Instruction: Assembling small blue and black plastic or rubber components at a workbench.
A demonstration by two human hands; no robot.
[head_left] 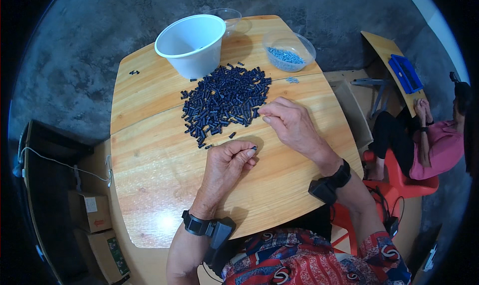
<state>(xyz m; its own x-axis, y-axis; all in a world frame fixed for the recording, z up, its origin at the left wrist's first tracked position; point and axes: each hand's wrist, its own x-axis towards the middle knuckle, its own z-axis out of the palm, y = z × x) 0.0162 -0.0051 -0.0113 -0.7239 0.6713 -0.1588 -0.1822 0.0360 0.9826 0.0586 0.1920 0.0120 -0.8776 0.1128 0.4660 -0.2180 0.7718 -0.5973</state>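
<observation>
A heap of small black cylindrical plastic pieces [224,98] lies in the middle of the wooden table. Just in front of it, my left hand [227,163] is closed, pinching one small black plastic piece [254,148] between thumb and forefinger. My right hand [294,125] is at the heap's right edge, thumb and forefinger brought together in a pinch. Whatever those right fingertips hold, if anything, is too small to make out. One loose black piece lies between the heap and my left hand.
Behind the heap stands a white plastic bucket [192,50], with a clear container [229,19] beyond it. A clear bowl [302,48] holds small silvery screws [287,55]; several more lie before it. Cardboard boxes [95,212] stand at left. At right sits another person [439,145].
</observation>
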